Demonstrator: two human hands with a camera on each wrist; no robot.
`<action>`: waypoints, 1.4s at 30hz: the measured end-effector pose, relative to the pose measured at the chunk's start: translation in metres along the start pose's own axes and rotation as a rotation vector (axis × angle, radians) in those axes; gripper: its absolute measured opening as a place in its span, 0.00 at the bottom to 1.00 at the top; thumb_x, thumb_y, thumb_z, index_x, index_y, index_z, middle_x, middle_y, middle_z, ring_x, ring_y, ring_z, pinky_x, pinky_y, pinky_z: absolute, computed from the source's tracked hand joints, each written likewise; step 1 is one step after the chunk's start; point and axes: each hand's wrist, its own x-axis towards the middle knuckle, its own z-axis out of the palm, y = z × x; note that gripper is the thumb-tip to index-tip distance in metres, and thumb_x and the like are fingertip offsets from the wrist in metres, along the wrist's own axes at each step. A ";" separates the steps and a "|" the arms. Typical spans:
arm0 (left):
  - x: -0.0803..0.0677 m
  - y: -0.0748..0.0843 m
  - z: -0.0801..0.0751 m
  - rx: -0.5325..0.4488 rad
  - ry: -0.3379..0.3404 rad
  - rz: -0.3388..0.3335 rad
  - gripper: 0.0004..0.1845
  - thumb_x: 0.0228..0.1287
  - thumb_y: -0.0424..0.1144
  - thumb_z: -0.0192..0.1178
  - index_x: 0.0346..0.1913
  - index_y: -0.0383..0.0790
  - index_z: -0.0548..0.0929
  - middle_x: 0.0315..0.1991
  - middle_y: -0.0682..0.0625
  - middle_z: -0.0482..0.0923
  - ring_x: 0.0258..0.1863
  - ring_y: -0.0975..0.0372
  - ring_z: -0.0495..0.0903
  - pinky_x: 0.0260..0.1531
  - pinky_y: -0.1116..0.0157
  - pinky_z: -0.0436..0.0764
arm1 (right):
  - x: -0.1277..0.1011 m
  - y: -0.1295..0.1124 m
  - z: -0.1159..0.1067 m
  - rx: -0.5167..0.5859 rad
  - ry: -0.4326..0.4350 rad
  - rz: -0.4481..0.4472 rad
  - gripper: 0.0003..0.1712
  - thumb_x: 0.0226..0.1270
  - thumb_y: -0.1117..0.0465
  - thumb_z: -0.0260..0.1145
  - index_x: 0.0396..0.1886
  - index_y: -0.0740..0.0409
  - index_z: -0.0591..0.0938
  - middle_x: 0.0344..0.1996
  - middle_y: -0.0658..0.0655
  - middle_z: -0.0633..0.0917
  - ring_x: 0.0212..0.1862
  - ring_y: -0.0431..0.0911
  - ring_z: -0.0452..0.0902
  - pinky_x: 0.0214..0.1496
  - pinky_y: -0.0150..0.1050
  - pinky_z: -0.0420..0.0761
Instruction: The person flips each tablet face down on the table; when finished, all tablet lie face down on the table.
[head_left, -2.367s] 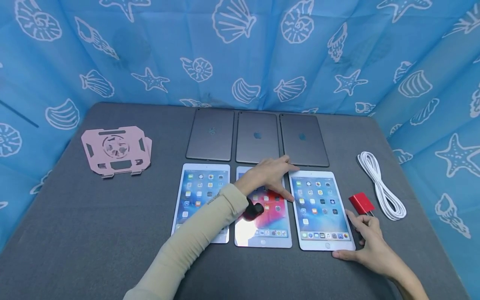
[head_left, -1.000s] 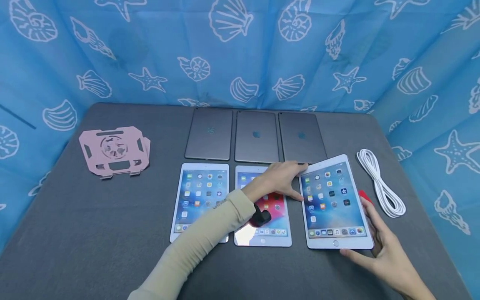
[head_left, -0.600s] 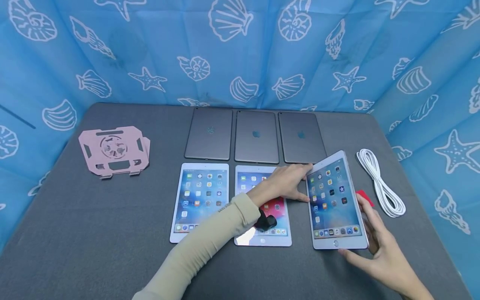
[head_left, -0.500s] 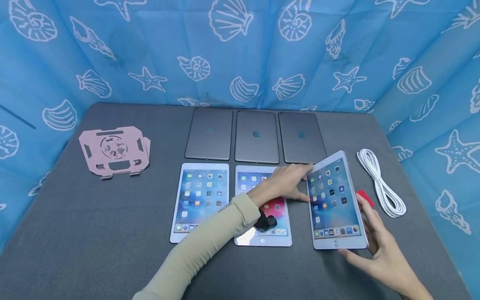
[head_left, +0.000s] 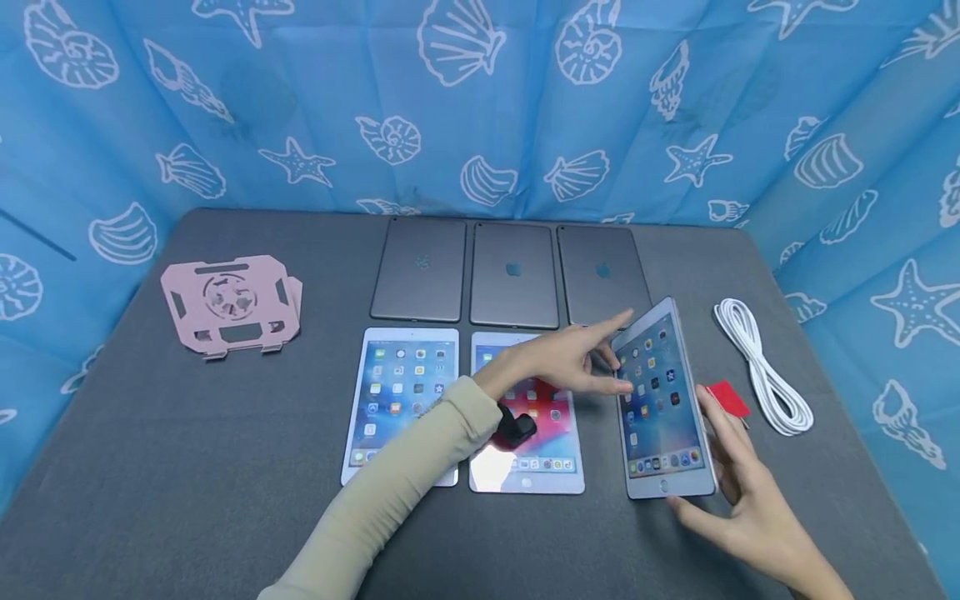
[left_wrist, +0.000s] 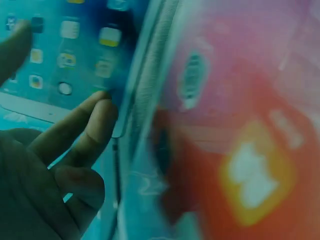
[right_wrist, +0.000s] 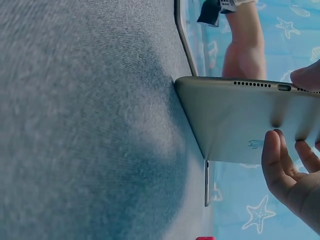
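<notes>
A white tablet (head_left: pixel 663 408) tilts up on its left edge at the right of the gray table (head_left: pixel 225 458). The right hand (head_left: pixel 757 504) grips it, thumb at the bottom edge, fingers against the back. The left hand (head_left: pixel 573 358) is loosely spread at its left edge, contact unclear. Beyond lie 2 lit tablets (head_left: pixel 393 400), 3 gray tablets (head_left: pixel 514 275) and a red adapter (head_left: pixel 727 398).
</notes>
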 end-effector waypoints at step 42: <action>-0.022 0.004 -0.024 -0.263 0.010 0.025 0.53 0.70 0.45 0.65 0.82 0.55 0.35 0.58 0.42 0.84 0.44 0.54 0.90 0.46 0.68 0.85 | 0.012 0.012 0.025 -0.356 -0.224 0.350 0.56 0.54 0.46 0.81 0.79 0.49 0.64 0.59 0.60 0.76 0.53 0.51 0.78 0.38 0.31 0.79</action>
